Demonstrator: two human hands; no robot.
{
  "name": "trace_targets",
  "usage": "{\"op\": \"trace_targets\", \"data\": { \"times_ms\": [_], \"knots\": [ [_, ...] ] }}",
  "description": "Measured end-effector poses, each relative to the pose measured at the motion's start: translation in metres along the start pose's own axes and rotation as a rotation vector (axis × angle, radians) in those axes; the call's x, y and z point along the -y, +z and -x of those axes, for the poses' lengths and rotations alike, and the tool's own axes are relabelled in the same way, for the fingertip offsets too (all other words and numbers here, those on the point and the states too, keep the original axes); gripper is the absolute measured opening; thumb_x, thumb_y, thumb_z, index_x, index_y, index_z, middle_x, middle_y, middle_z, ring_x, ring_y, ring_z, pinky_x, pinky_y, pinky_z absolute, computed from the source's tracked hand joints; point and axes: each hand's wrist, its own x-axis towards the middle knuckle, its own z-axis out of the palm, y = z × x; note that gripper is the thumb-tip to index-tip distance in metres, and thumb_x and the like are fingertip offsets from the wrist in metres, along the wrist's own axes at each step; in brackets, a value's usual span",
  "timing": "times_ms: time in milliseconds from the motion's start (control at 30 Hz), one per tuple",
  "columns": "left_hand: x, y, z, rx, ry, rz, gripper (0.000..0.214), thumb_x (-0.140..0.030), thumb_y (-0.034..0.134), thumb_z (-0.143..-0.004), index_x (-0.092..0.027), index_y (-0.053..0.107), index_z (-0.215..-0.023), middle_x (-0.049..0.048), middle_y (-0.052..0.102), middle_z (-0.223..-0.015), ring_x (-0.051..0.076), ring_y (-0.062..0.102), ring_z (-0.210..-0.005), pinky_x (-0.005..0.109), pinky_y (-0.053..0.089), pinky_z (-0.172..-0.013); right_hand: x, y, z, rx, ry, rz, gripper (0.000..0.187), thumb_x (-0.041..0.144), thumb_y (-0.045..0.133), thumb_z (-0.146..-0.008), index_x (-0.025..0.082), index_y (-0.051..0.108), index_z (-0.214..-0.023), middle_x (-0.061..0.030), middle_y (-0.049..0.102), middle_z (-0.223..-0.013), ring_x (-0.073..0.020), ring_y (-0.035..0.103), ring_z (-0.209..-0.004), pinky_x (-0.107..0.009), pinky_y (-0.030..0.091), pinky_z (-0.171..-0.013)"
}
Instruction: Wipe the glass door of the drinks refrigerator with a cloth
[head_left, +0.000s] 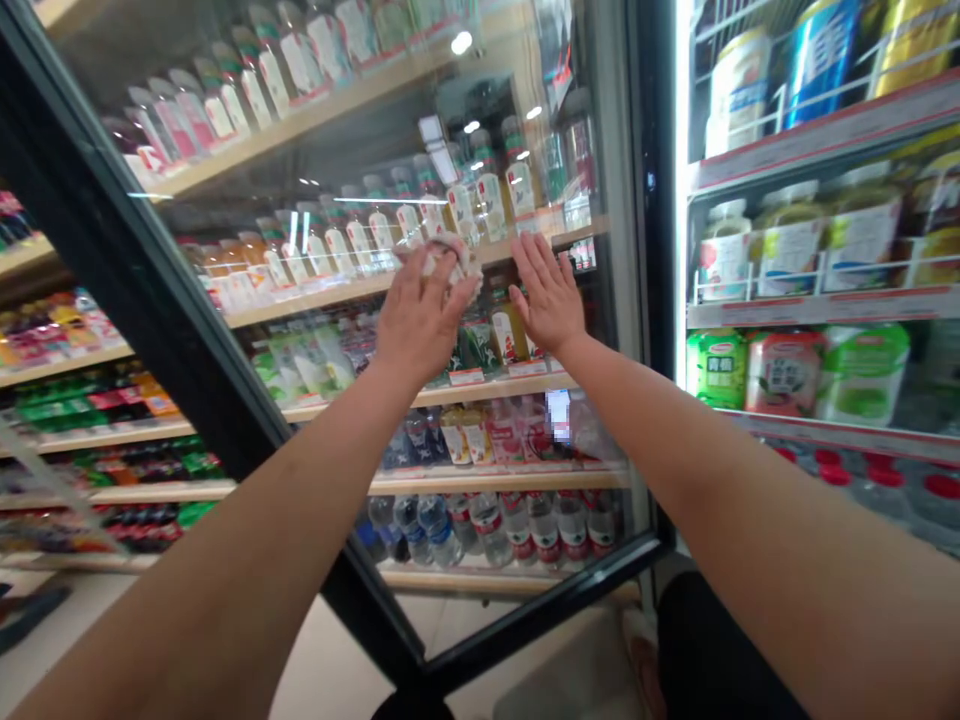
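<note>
My left hand [420,315] presses a crumpled pale cloth [448,262] against the glass door [495,90], fingers bent over it. To its right, my right hand [550,295] holds nothing. Its palm lies flat toward the glass, with the fingers stretched upward. Both arms reach forward from the lower corners of the view. The black door frame [225,420] runs slanting down on the left and along the bottom of the glass. Part of the cloth is hidden under my left fingers.
Shelves of bottled drinks [480,190] show in the glass. An open lit cooler with cans and bottles [791,240] stands at the right. More drink shelves [105,400] lie at the far left. Below is a pale tiled floor [337,660].
</note>
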Motion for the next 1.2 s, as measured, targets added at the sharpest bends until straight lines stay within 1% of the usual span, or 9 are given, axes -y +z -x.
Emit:
{"op": "trace_targets", "data": {
  "times_ms": [100, 233, 400, 533, 667, 733, 833, 1033, 1200],
  "knots": [
    [0.006, -0.001, 0.003, 0.035, 0.039, 0.034, 0.044, -0.011, 0.044, -0.107, -0.023, 0.058, -0.147, 0.0121, 0.048, -0.16, 0.037, 0.035, -0.154, 0.061, 0.038, -0.123, 0.001, -0.002, 0.001, 0.003, 0.002, 0.003, 0.067, 0.047, 0.016, -0.108, 0.016, 0.035, -0.165, -0.0068, 0.027, -0.172, -0.0228, 0.021, -0.162, -0.05, 0.017, -0.134],
    [0.018, -0.005, 0.005, 0.069, 0.046, 0.056, 0.043, -0.014, 0.037, -0.109, -0.02, 0.058, -0.146, 0.0088, 0.039, -0.166, 0.035, 0.031, -0.156, 0.061, 0.035, -0.126, 0.001, -0.002, 0.001, 0.014, 0.011, -0.009, 0.067, 0.046, 0.017, -0.108, 0.016, 0.034, -0.166, -0.0058, 0.025, -0.173, -0.0236, 0.019, -0.163, -0.05, 0.017, -0.134],
    [0.03, -0.001, 0.013, -0.091, -0.082, 0.058, 0.044, -0.012, 0.042, -0.107, -0.024, 0.055, -0.148, 0.0081, 0.027, -0.172, 0.034, 0.027, -0.158, 0.06, 0.033, -0.128, -0.001, -0.001, 0.001, 0.019, 0.008, -0.018, 0.067, 0.046, 0.017, -0.108, 0.017, 0.034, -0.166, -0.0053, 0.025, -0.173, -0.024, 0.018, -0.163, -0.051, 0.015, -0.135],
    [0.025, 0.001, 0.022, -0.046, 0.027, 0.052, 0.039, -0.01, 0.04, -0.108, -0.02, 0.061, -0.14, 0.0143, 0.039, -0.165, 0.035, 0.036, -0.154, 0.057, 0.036, -0.126, -0.001, -0.001, 0.001, 0.018, 0.009, -0.012, 0.068, 0.046, 0.017, -0.107, 0.016, 0.034, -0.166, -0.0058, 0.025, -0.173, -0.0243, 0.018, -0.163, -0.051, 0.016, -0.134],
    [0.026, -0.008, 0.022, 0.071, 0.162, 0.05, 0.048, -0.008, 0.041, -0.107, -0.028, 0.055, -0.148, 0.005, 0.051, -0.159, 0.03, 0.045, -0.149, 0.055, 0.039, -0.126, -0.001, 0.0, 0.002, 0.002, 0.006, -0.018, 0.068, 0.047, 0.017, -0.107, 0.015, 0.035, -0.165, -0.0066, 0.027, -0.172, -0.0244, 0.019, -0.162, -0.051, 0.018, -0.134],
    [0.03, -0.012, 0.02, 0.059, 0.169, -0.011, 0.052, -0.008, 0.044, -0.107, -0.031, 0.05, -0.152, 0.0026, 0.052, -0.158, 0.031, 0.047, -0.147, 0.06, 0.038, -0.126, -0.001, 0.0, 0.002, 0.0, 0.004, -0.025, 0.068, 0.047, 0.016, -0.107, 0.016, 0.035, -0.165, -0.0071, 0.028, -0.172, -0.0246, 0.02, -0.162, -0.052, 0.017, -0.134],
    [0.031, -0.009, 0.02, -0.022, 0.14, -0.047, 0.052, -0.008, 0.043, -0.107, -0.026, 0.047, -0.156, 0.0083, 0.055, -0.155, 0.033, 0.049, -0.145, 0.059, 0.041, -0.123, -0.001, 0.0, 0.002, -0.003, 0.005, -0.014, 0.068, 0.047, 0.016, -0.107, 0.016, 0.035, -0.165, -0.0073, 0.028, -0.172, -0.0242, 0.021, -0.162, -0.051, 0.017, -0.134],
    [0.011, 0.006, 0.026, -0.032, 0.103, 0.026, 0.066, -0.011, 0.054, -0.099, -0.02, 0.037, -0.162, 0.0155, 0.035, -0.167, 0.038, 0.036, -0.153, 0.059, 0.038, -0.125, -0.001, 0.002, 0.002, -0.013, 0.006, 0.007, 0.069, 0.048, 0.014, -0.108, 0.016, 0.036, -0.164, -0.0068, 0.029, -0.172, -0.0232, 0.022, -0.162, -0.05, 0.018, -0.134],
    [0.03, 0.006, 0.017, -0.028, 0.116, 0.025, 0.051, -0.011, 0.038, -0.107, -0.026, 0.05, -0.154, 0.0046, 0.048, -0.161, 0.033, 0.017, -0.161, 0.061, 0.034, -0.127, -0.002, 0.002, 0.002, -0.019, 0.004, -0.004, 0.069, 0.047, 0.014, -0.108, 0.016, 0.035, -0.165, -0.007, 0.028, -0.172, -0.0236, 0.021, -0.162, -0.051, 0.018, -0.134]
  ]
}}
